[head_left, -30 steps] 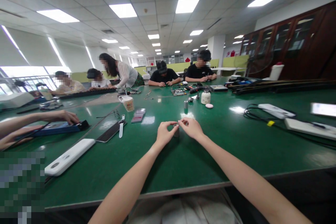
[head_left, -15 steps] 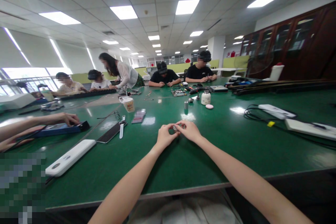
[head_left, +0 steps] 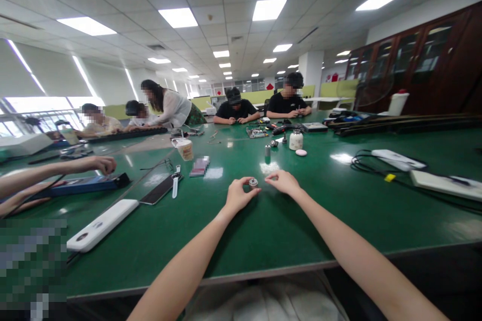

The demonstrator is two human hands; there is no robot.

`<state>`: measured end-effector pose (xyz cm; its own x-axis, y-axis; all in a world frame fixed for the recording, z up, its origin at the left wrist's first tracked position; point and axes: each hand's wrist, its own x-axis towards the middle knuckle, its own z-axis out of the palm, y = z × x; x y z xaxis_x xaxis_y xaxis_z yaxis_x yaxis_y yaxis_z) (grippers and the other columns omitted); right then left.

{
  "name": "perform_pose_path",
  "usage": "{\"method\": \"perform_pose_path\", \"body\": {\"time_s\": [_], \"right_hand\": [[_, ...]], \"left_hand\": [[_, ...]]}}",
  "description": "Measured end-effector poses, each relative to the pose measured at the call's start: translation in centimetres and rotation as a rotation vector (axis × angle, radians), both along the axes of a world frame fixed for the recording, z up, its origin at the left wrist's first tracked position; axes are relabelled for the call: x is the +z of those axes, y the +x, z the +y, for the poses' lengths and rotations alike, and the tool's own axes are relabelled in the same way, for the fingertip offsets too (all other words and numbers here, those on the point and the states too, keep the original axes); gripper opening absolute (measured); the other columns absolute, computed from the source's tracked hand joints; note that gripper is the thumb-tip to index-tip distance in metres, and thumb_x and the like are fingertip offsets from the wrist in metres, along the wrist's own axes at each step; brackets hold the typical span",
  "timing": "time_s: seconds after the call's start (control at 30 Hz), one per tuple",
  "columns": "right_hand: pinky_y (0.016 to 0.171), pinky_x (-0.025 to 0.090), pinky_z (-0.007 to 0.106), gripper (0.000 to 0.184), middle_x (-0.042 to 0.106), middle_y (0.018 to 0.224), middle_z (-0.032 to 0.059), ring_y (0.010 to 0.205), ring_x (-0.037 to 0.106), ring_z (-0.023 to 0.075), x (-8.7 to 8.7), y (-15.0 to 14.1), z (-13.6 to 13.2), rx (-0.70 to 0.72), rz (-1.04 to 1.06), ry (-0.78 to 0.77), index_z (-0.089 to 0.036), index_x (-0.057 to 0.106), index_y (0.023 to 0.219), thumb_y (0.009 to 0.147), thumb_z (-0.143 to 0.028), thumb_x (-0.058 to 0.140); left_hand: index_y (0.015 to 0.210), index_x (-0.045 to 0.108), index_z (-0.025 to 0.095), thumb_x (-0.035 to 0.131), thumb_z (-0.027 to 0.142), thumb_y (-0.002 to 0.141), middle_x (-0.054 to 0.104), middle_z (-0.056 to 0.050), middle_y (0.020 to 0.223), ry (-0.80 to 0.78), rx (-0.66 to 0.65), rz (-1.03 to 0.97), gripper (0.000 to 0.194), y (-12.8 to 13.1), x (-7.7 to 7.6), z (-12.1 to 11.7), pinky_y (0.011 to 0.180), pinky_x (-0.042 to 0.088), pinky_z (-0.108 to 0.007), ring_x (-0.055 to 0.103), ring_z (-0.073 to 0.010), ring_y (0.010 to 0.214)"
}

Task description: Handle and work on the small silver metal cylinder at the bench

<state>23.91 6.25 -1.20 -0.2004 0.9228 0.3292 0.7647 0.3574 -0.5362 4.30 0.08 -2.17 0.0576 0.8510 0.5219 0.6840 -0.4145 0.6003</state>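
Thumb and fingers of my left hand (head_left: 238, 194) grip a small silvery metal cylinder (head_left: 253, 184) by its sides, its round top facing up. Just to the right, apart from the cylinder, is my right hand (head_left: 284, 182), thumb and forefinger pinched together; whatever may be between those fingertips is too small to make out. Beyond both hands a second metal cylinder (head_left: 267, 153) stands upright on the green table (head_left: 324, 210). Behind it are a white jar (head_left: 295, 140) and a round pink lid (head_left: 300, 153).
To the left lie a phone (head_left: 200, 166), a watch (head_left: 175, 184), a dark slab (head_left: 160, 190) and a long white device (head_left: 103, 225). A drink cup (head_left: 185, 150) stands farther back. A co-worker's hand (head_left: 101, 164) is above a blue device (head_left: 85, 185). Cables (head_left: 359, 163) lie right.
My right hand has moved right, away from the metal cylinder, uncovering its top. My left hand still holds it. The co-worker's hand at left has lifted off the blue device.
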Motion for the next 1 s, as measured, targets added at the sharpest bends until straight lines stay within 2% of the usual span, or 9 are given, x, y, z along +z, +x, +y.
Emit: {"method": "perform_pose_path", "body": {"time_s": [0.17, 0.37, 0.53, 0.7, 0.87, 1.0], "right_hand": [[0.053, 0.041, 0.022, 0.014, 0.07, 0.065, 0.0008, 0.056, 0.062, 0.0146, -0.9, 0.8, 0.8, 0.01, -0.04, -0.164, -0.03, 0.078, 0.079, 0.07, -0.039, 0.072], [0.052, 0.041, 0.022, 0.02, 0.07, 0.064, -0.0006, 0.055, 0.061, 0.0135, -0.8, 0.7, 0.9, 0.036, -0.029, -0.176, -0.03, 0.078, 0.083, 0.07, -0.044, 0.072], [0.051, 0.04, 0.022, 0.017, 0.068, 0.061, -0.0013, 0.054, 0.06, 0.0132, -0.8, 0.6, 0.4, 0.037, -0.039, -0.167, -0.03, 0.078, 0.081, 0.067, -0.039, 0.075], [0.053, 0.038, 0.022, 0.017, 0.068, 0.067, 0.0005, 0.06, 0.06, 0.0143, -0.3, 0.0, -0.1, -0.014, 0.013, -0.025, -0.029, 0.077, 0.083, 0.073, -0.04, 0.07], [0.056, 0.038, 0.023, 0.028, 0.068, 0.072, 0.0008, 0.061, 0.056, 0.0134, 0.7, -1.7, -1.2, 0.08, 0.219, 0.179, -0.025, 0.074, 0.097, 0.083, -0.043, 0.058], [0.056, 0.036, 0.024, 0.029, 0.067, 0.072, 0.0008, 0.061, 0.054, 0.0135, 0.9, -3.2, -2.7, 0.146, 0.252, 0.222, -0.025, 0.074, 0.096, 0.086, -0.043, 0.055]], "left_hand": [[0.11, 0.068, 0.022, 0.072, 0.024, 0.071, 0.073, -0.005, 0.101, -0.098, -0.023, -0.131, 0.039, 0.4, -0.1, 0.3, 0.086, 0.052, -0.035, 0.067, -0.0213, 0.092], [0.112, 0.068, 0.024, 0.071, 0.021, 0.071, 0.073, -0.004, 0.101, -0.162, -0.018, -0.179, 0.041, 0.4, -0.1, 0.4, 0.086, 0.053, -0.035, 0.068, -0.023, 0.094], [0.116, 0.066, 0.024, 0.07, 0.018, 0.073, 0.073, -0.003, 0.103, -0.196, -0.057, -0.209, 0.044, 0.3, -0.2, 0.7, 0.087, 0.053, -0.033, 0.068, -0.0208, 0.097], [0.12, 0.063, 0.023, 0.067, 0.014, 0.074, 0.073, -0.003, 0.105, -0.224, -0.112, -0.221, 0.047, 0.2, -0.6, 1.3, 0.087, 0.055, -0.031, 0.069, -0.0191, 0.097], [0.121, 0.062, 0.021, 0.067, 0.012, 0.074, 0.073, -0.005, 0.106, -0.195, -0.135, -0.212, 0.048, 0.0, -0.9, 1.6, 0.089, 0.054, -0.034, 0.069, -0.0205, 0.097], [0.123, 0.06, 0.021, 0.067, 0.013, 0.076, 0.071, -0.006, 0.11, -0.104, -0.139, -0.105, 0.049, -0.3, -1.1, 1.6, 0.093, 0.052, -0.035, 0.067, -0.021, 0.1]]}}
